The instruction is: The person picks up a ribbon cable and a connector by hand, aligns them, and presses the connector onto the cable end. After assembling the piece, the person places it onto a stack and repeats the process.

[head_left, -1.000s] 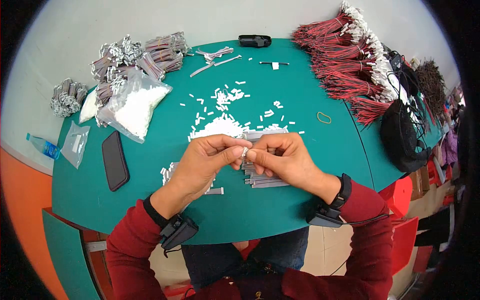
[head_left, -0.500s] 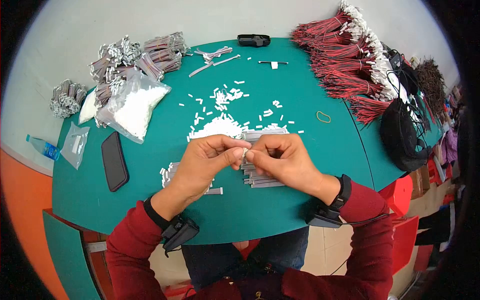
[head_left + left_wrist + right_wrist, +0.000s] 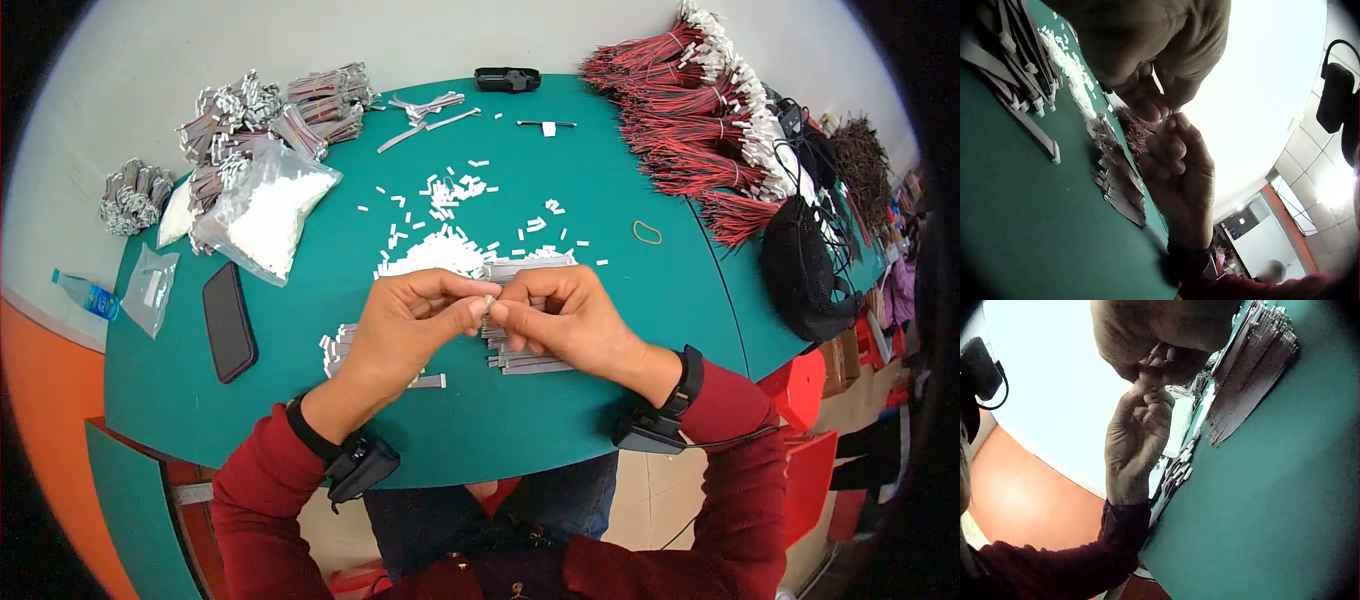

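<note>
In the head view my left hand (image 3: pixel 395 325) and right hand (image 3: pixel 570 325) meet over the table's middle. Thumb and index fingertips of both pinch a small whitish piece (image 3: pixel 489 303), which looks like a connector; the fingers mostly cover it. Below the right hand lies a stack of grey ribbon cables (image 3: pixel 535 368) with white ends. More such cables (image 3: pixel 432 382) lie partly hidden under the left hand and forearm. Just beyond the hands is a heap of small white connectors (image 3: pixel 440 252). Both wrist views show the fingertips touching, with the pinched piece hidden.
A phone (image 3: pixel 230 323), a clear bag of white pieces (image 3: pixel 272 215) and grey cable bundles (image 3: pixel 240 115) are at the left. Red-black wire bundles (image 3: pixel 690 120) line the right, near a black bag (image 3: pixel 800 270). A rubber band (image 3: pixel 647 234) lies on the green table (image 3: pixel 660 300).
Both hands stay in the same place. Their fingertips have shifted slightly around the small whitish piece, and less of it shows now.
</note>
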`<state>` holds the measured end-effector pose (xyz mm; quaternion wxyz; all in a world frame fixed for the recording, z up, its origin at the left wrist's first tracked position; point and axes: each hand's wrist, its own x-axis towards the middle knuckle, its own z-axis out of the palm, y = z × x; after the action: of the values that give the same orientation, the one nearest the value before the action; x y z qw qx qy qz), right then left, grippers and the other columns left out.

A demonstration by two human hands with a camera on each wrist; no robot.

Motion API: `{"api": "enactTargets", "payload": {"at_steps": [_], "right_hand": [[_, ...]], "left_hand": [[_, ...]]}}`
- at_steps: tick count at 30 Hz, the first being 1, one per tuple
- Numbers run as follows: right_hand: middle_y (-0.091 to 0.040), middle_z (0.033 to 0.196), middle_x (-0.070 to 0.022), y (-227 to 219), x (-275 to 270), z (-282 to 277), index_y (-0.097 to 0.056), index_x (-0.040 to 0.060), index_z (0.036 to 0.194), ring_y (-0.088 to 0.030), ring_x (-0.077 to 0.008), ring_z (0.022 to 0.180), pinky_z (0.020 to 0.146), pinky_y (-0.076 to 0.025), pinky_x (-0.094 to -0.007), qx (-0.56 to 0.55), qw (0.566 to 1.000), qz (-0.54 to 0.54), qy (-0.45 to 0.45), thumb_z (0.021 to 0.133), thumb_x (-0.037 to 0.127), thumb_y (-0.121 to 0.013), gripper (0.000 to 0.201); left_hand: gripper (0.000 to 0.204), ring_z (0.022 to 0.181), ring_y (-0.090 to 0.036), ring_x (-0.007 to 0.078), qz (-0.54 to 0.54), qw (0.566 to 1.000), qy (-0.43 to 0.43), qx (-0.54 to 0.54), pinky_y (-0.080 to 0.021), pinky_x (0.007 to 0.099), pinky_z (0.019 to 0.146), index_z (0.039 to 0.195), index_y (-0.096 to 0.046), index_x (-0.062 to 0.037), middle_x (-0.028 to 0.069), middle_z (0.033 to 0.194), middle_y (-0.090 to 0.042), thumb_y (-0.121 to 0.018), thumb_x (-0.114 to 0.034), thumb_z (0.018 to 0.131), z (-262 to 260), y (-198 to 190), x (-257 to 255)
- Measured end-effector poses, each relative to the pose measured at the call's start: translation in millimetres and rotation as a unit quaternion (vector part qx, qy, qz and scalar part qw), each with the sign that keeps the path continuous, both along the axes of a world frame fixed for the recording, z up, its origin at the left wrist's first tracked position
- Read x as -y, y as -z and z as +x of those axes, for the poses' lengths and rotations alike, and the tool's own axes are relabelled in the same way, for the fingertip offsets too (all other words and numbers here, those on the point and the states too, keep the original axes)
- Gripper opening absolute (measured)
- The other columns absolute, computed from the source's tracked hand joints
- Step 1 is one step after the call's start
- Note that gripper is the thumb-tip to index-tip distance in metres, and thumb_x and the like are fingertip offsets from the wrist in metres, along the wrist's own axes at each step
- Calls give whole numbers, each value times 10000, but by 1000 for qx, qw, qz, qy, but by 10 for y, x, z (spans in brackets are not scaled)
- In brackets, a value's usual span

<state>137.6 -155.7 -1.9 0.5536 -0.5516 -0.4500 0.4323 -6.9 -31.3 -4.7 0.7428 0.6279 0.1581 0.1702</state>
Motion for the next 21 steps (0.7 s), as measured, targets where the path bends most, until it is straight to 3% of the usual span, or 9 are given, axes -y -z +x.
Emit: {"api": "enactTargets", "payload": {"at_steps": [15, 21], "right_hand": [[-520, 576, 39, -43, 17, 22, -584, 23, 718, -403, 0, 509, 444, -295, -179, 5, 1000, 1, -10, 872, 154, -582, 202], [-516, 563, 43, -49, 5, 57, -586, 31, 708, -395, -2, 497, 431, -285, -187, 19, 1000, -16, -18, 869, 154, -581, 203]], "left_hand": [[191, 732, -549, 81, -7, 1000, 16, 0, -456, 208, 677, 1003, -638, 27, 55, 859, -641, -619, -69, 839, -3, -3, -25], [188, 724, -553, 84, -56, 998, 19, 20, -456, 208, 673, 1003, -639, 25, 54, 857, -639, -616, -61, 838, 10, 42, -22]]}}
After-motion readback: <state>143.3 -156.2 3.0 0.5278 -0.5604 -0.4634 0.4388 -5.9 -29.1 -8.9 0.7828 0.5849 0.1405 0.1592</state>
